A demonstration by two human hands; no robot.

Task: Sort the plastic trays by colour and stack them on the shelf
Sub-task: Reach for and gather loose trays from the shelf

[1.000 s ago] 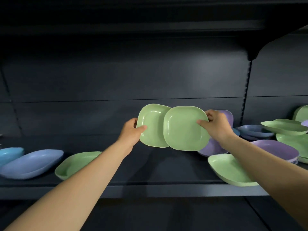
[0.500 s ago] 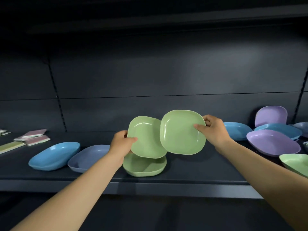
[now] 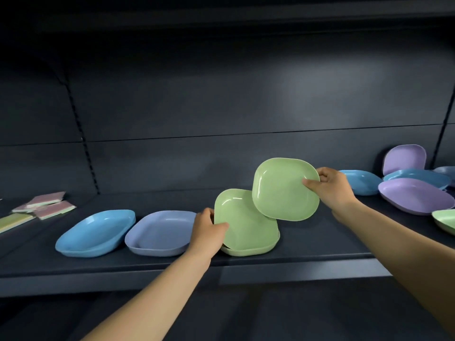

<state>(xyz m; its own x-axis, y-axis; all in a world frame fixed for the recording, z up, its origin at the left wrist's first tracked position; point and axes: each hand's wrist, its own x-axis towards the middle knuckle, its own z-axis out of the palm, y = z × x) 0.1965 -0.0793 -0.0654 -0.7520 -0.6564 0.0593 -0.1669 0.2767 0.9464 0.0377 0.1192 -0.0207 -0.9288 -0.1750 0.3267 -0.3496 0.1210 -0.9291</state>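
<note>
My left hand (image 3: 208, 228) grips the left edge of a green tray (image 3: 242, 223) that is tilted and sits down into another green tray (image 3: 248, 251) lying on the dark shelf (image 3: 172, 269). Up in the air to its right, my right hand (image 3: 331, 189) pinches the right rim of a second green tray (image 3: 283, 188), whose lower edge overlaps the first one. A periwinkle tray (image 3: 157, 233) and a blue tray (image 3: 96, 232) lie on the shelf to the left.
At the right lie a blue tray (image 3: 360, 180), a second blue tray (image 3: 418, 177), a purple tray (image 3: 416, 195), another purple tray (image 3: 405, 157) leaning on the back wall, and a green tray (image 3: 445, 220) at the frame edge. Flat pink and green packs (image 3: 46, 205) lie far left.
My left hand has lowered its green tray into the green tray on the shelf. The right hand's tray stays raised. The view has shifted left.
</note>
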